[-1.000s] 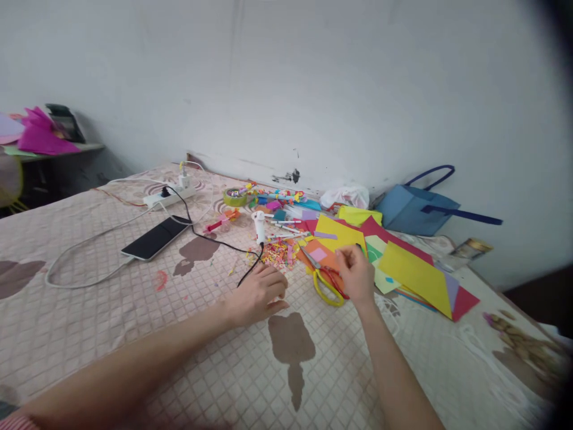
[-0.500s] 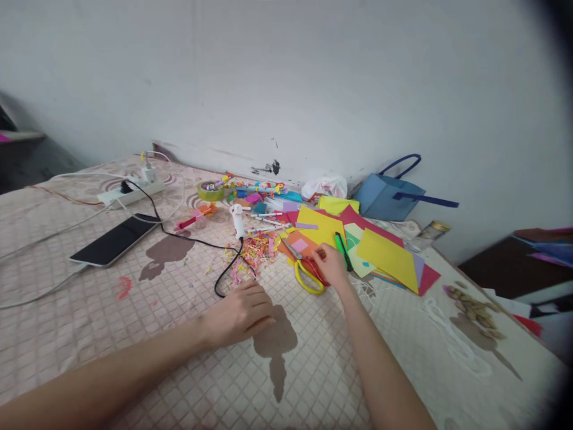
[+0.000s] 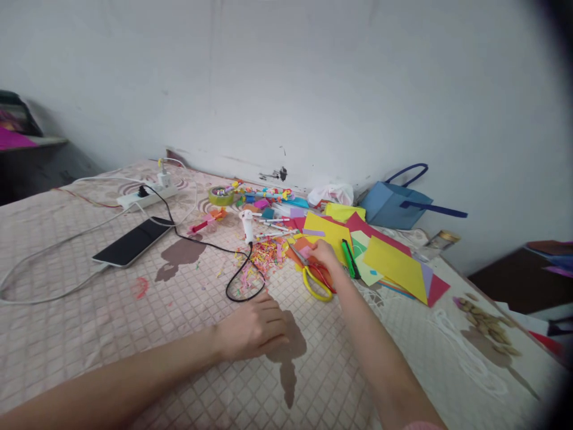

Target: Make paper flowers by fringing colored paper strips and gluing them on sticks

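Observation:
My left hand (image 3: 256, 327) rests on the patterned tablecloth, knuckles up, its fingers curled together; whatever may be under them is hidden. My right hand (image 3: 324, 255) is over the paper pile, fingertips drawn together beside a small pink paper piece (image 3: 304, 242); I cannot make out anything in them. Just below lie the scissors (image 3: 317, 285), with one yellow and one red handle and the blades pointing away. A green box cutter (image 3: 350, 260) lies to the right of this hand. Between the hands and the white glue gun (image 3: 247, 227) is a heap of coloured paper shreds (image 3: 265, 254).
Yellow sheets (image 3: 396, 266) and other coloured paper cover the right side. Behind stands a blue bag (image 3: 394, 206). Green tape (image 3: 221, 196) sits further back. At left are a tablet (image 3: 132, 242) and a power strip (image 3: 147, 196) with trailing cables. White cord (image 3: 468, 352) lies at right.
The view has shifted, so the table appears further right and slightly lower. My right hand has moved left, from the red scissor handle toward the blades and pink paper. My left hand stays on the cloth.

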`<state>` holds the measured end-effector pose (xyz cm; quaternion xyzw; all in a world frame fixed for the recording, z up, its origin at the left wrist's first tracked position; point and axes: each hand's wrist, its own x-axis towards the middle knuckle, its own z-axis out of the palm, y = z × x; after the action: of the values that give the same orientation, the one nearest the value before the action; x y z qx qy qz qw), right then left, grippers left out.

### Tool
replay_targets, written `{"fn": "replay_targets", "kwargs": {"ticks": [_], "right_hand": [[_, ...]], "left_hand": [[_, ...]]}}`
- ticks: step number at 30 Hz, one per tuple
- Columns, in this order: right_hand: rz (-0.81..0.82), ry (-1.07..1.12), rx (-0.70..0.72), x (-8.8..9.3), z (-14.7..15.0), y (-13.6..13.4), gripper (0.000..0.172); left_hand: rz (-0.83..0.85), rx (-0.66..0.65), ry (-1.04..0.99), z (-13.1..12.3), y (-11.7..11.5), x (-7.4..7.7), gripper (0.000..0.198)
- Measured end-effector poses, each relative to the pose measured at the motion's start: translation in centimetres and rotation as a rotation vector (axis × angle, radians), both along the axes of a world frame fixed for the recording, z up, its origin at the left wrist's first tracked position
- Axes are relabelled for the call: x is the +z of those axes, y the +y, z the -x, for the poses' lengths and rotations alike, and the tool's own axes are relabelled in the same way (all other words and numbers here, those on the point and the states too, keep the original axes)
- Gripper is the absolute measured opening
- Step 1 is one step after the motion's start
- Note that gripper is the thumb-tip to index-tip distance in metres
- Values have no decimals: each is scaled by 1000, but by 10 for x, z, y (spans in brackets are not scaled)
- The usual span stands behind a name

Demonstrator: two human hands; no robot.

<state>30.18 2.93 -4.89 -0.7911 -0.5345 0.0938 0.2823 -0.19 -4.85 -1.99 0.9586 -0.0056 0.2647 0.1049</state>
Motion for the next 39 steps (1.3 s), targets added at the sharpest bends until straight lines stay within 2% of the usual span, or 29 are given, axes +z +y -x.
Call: {"fn": "replay_targets", "kwargs": {"ticks": [5, 9, 11, 13, 15, 17, 20, 25, 31, 39], "right_hand": [[-92, 163, -5, 7, -3, -7, 30], [-232, 339, 46, 23, 11, -33, 32], [-234, 464, 154, 27, 29, -50, 37], [-179, 584, 292, 27, 52, -67, 39], [-92, 682, 422, 23, 76, -80, 40], [-29, 761, 518, 18, 96, -89, 43], [23, 937, 608, 11, 112, -94, 41], [21, 1000, 609, 9, 118, -96, 35], [-35, 1031, 555, 13, 121, -97, 31], [-86, 1018, 523, 8, 123, -96, 32]], "left_hand": [[2, 31, 33, 1, 0, 0, 19], [162, 94, 45, 2, 3, -3, 11], [303, 178, -6, 2, 6, -5, 15], [426, 284, -98, 2, 10, -5, 31], [463, 343, -195, 2, 14, -5, 41], [430, 321, -226, 2, 18, -3, 41], [405, 253, -145, 2, 21, -2, 42], [420, 186, -93, 2, 27, -6, 34], [435, 216, -168, 3, 33, -7, 37], [548, 187, -123, 2, 31, -5, 16]]}}
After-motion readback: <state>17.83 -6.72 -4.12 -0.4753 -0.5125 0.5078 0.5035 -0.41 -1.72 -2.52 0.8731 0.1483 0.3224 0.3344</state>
